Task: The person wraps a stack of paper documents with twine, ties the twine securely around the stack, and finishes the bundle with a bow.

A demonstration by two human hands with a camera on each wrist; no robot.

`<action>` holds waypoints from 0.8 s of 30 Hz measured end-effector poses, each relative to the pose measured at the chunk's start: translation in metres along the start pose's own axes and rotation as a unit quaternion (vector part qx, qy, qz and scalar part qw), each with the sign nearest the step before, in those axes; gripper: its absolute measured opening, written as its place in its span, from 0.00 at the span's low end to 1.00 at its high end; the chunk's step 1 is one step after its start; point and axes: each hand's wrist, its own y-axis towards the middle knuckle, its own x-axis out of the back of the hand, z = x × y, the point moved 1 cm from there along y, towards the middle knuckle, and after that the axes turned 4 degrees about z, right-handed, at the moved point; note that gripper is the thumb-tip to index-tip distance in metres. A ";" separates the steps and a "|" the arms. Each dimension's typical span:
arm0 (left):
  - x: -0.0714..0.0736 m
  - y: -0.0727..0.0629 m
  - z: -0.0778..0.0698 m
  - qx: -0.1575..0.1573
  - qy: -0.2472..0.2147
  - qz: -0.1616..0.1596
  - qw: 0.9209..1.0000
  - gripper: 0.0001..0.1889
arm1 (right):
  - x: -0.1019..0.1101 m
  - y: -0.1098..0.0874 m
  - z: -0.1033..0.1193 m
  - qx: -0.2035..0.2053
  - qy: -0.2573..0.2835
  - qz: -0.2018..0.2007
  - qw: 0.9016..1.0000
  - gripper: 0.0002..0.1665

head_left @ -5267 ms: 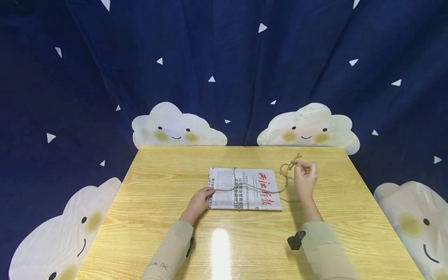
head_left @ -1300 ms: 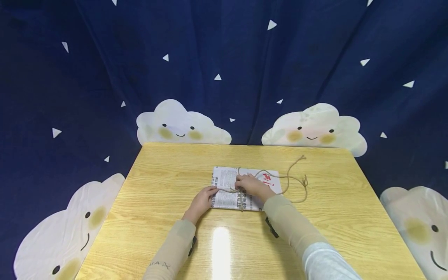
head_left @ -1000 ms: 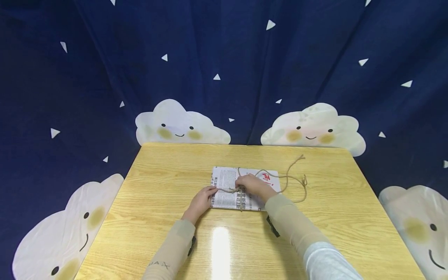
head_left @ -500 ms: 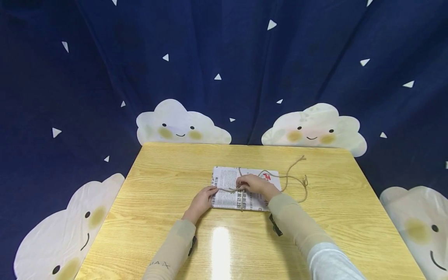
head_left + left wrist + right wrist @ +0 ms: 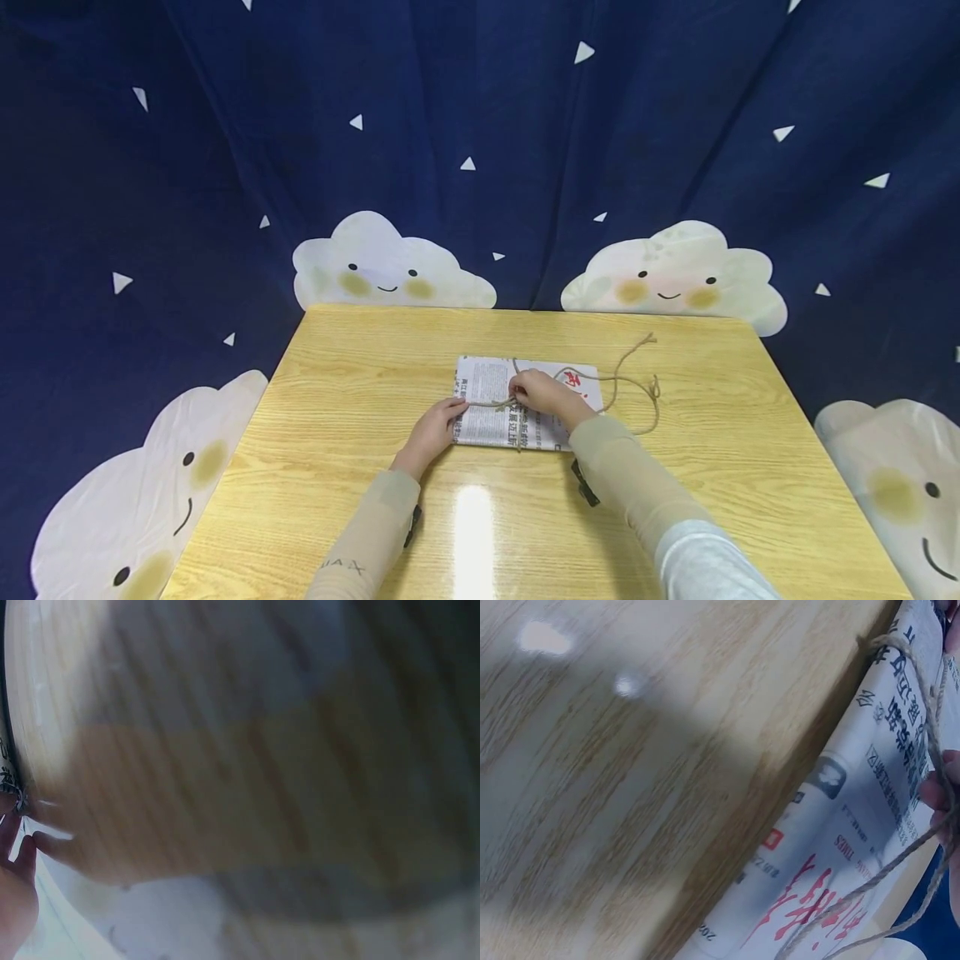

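Observation:
A folded newspaper (image 5: 480, 429) with red and black print lies flat on the wooden table, a brown twine (image 5: 519, 433) running across it from back to front. My left hand (image 5: 429, 433) is at its left edge, fingertips pinching the twine where it meets that edge. Over the middle, my right hand (image 5: 546, 393) pinches the twine close to where the strands cross; its fingers hide part of that crossing. In the right wrist view, twine (image 5: 870, 881) loops past the fingertips (image 5: 934, 791). The left wrist view catches only part of the left hand (image 5: 16, 889).
Loose twine tails (image 5: 651, 392) curl over the newspaper's right end onto the wooden table (image 5: 360, 358). A dark blue curtain (image 5: 420, 125) with white triangles and cloud shapes (image 5: 390, 267) stands behind and beside the table.
My right hand has come from right of the newspaper to its middle, and the loose twine tails now lie on the table. Lately it shifts only slightly; the left hand stays at the edge.

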 end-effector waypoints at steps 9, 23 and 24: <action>0.002 -0.001 -0.001 0.000 -0.004 0.000 1.000 0.17 | 0.002 0.003 0.003 -0.057 0.019 0.007 0.998 0.10; 0.002 -0.001 -0.001 -0.009 0.000 -0.004 1.000 0.19 | 0.009 -0.003 -0.001 -0.079 0.134 0.049 0.987 0.11; 0.002 -0.001 -0.001 -0.009 0.001 -0.003 1.000 0.19 | 0.009 -0.004 -0.001 -0.078 0.137 0.053 0.986 0.13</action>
